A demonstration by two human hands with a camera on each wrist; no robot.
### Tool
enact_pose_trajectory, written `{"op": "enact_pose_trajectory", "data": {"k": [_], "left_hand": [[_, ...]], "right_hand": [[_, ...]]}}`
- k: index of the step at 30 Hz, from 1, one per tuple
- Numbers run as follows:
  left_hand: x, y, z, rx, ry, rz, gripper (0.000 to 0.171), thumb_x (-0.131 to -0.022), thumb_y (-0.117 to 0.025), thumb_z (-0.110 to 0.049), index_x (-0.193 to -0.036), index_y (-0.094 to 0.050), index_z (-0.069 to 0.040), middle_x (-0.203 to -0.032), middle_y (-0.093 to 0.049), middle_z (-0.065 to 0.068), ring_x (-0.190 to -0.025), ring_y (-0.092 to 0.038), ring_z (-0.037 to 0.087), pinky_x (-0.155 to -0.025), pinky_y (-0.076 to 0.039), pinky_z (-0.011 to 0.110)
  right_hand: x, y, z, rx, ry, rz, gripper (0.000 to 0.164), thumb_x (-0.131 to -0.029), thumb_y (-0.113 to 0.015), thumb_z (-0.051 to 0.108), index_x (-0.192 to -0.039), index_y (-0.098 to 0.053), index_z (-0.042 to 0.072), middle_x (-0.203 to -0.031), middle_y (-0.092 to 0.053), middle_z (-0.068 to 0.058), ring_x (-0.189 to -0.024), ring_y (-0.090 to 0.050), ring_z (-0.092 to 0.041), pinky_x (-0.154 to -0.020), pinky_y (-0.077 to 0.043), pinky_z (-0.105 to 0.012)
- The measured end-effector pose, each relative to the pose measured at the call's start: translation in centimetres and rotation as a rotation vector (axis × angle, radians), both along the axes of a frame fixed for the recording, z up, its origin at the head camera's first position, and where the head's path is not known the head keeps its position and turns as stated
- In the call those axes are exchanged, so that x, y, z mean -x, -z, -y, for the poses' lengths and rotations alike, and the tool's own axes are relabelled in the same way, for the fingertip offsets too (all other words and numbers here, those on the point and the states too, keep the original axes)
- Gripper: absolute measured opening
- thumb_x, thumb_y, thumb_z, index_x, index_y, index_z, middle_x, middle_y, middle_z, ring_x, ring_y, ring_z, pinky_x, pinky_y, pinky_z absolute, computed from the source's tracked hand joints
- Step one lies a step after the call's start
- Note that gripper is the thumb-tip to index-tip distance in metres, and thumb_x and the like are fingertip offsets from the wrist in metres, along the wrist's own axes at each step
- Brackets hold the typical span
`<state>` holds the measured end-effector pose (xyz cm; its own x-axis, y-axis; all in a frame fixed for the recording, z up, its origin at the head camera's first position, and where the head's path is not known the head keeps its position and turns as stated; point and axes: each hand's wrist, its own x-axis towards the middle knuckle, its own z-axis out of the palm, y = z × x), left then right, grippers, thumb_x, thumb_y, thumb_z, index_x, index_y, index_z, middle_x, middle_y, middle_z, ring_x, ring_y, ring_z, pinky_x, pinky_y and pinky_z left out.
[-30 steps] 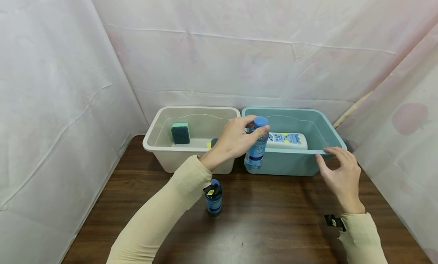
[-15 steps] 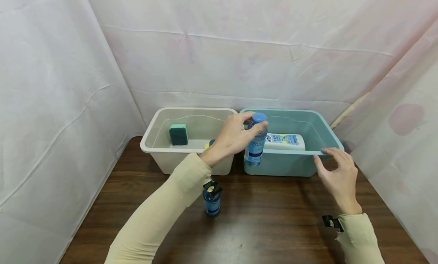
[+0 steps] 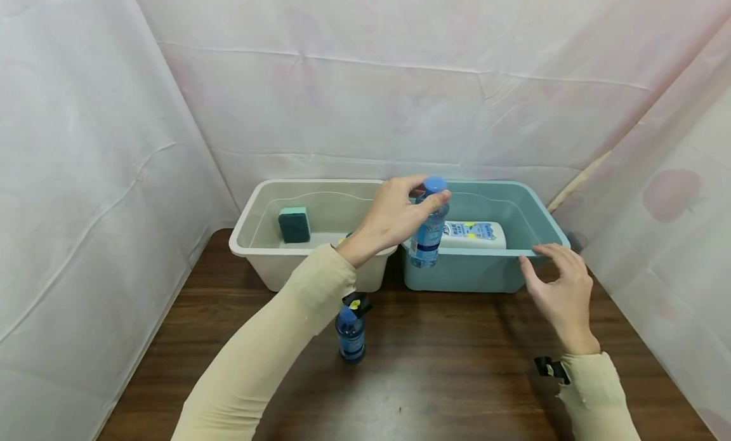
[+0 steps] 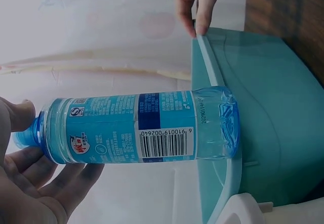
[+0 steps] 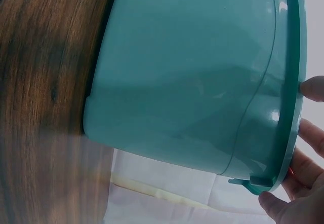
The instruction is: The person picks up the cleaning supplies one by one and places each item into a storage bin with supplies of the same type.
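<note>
My left hand point(image 3: 394, 216) grips a blue-capped clear plastic bottle point(image 3: 428, 238) by its neck, just under the cap. The bottle hangs nearly upright over the front rim of the teal bin point(image 3: 474, 273), beside its left corner. In the left wrist view the bottle's blue label point(image 4: 116, 127) and barcode face the camera. At the bin's front right corner, my right hand point(image 3: 565, 292) holds the rim between thumb and fingers. A white bottle point(image 3: 473, 235) with a printed label lies inside the teal bin.
A cream bin point(image 3: 320, 263) stands left of the teal one. It contains an upright green sponge point(image 3: 294, 226); a yellow item is mostly hidden by my left wrist. A second blue-capped bottle point(image 3: 351, 339) stands on the wooden table point(image 3: 445, 352). Pale curtains point(image 3: 365, 111) surround the table.
My left hand has raised the bottle a little. My right hand keeps its place at the teal bin's corner. The whole head view has shifted slightly.
</note>
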<state>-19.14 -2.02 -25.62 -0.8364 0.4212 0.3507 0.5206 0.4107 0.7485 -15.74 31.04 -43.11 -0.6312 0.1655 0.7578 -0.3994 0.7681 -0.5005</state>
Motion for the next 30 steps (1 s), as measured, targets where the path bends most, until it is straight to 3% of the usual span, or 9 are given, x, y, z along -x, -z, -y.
{"op": "enact_pose_trajectory", "data": {"k": [16,30], "left_hand": [[1.2,0.5,-0.5,-0.065,-0.049,0.020,0.036,-0.109,-0.061,-0.036,-0.134,-0.071,-0.012,-0.126,-0.076,0.005,-0.125,-0.068,0.020,-0.106,-0.056,0.041],[1.7,0.5,-1.3,-0.099,-0.057,-0.011,0.035,-0.108,-0.064,-0.035,-0.134,-0.072,-0.013,-0.125,-0.078,0.005,-0.118,-0.071,0.019,-0.101,-0.058,0.037]], "right_hand": [[-0.2,0.0,0.1,-0.007,-0.010,0.004,0.031,-0.087,-0.084,0.013,-0.113,-0.078,-0.003,-0.116,-0.075,-0.026,-0.118,-0.063,-0.048,-0.121,-0.041,-0.050],[-0.2,0.0,0.3,-0.016,-0.013,-0.005,0.031,-0.087,-0.085,0.013,-0.112,-0.078,-0.003,-0.115,-0.075,-0.026,-0.117,-0.063,-0.048,-0.117,-0.043,-0.061]]}}
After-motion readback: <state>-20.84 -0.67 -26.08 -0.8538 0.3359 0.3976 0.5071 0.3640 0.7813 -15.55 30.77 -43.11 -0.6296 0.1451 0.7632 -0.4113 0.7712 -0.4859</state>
